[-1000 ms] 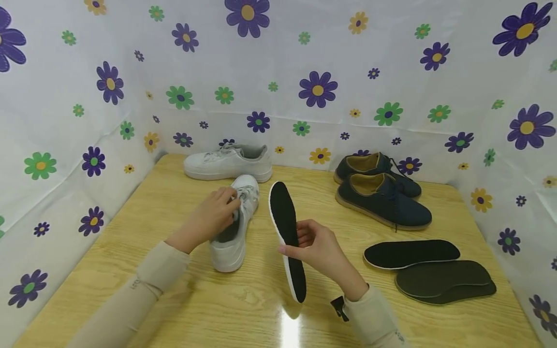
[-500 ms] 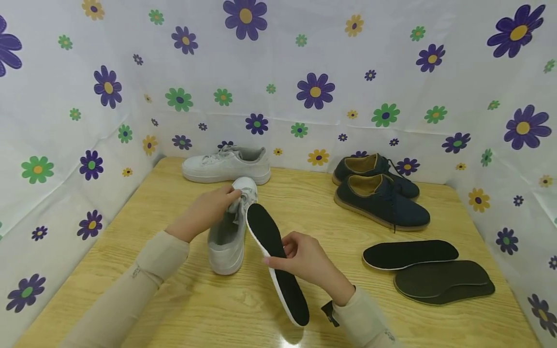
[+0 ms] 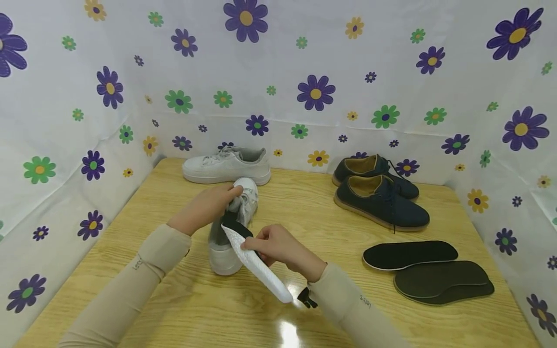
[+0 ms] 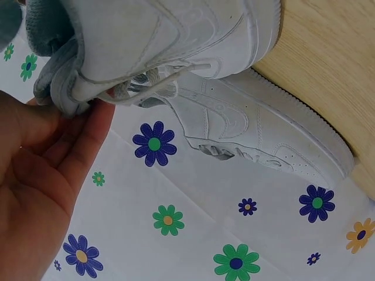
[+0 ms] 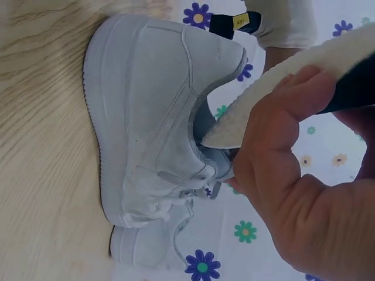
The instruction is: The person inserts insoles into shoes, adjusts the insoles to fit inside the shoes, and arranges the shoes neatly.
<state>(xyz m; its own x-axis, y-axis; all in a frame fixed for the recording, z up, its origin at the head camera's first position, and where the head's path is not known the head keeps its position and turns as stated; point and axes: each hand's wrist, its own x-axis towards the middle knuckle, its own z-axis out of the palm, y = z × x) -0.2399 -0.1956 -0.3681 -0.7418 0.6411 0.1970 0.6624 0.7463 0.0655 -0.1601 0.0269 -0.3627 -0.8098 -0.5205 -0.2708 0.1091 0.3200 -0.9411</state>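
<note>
My left hand (image 3: 213,203) pinches the tongue (image 4: 67,93) of a white sneaker (image 3: 227,258), which stands on the table with its heel toward me. In my right hand (image 3: 274,244) is an insole (image 3: 263,273), black on top with a white underside, gripped between thumb and fingers. It slants down, and its front end has entered the sneaker's opening, as the right wrist view also shows at the insole's tip (image 5: 228,132). The rest of the insole sticks out behind the heel, white side toward me. Its front part inside the shoe is hidden.
A second white sneaker (image 3: 226,166) lies behind at the left. Two navy lace-up shoes (image 3: 387,203) stand at the back right. In front of them lie a black insole (image 3: 411,254) and dark olive insoles (image 3: 444,280). Flowered cloth (image 3: 278,63) walls the table's back and sides.
My right hand has moved left with the insole, turning its white underside up and bringing its tip into the sneaker. My left hand has settled on the tongue, drawing the opening wider.
</note>
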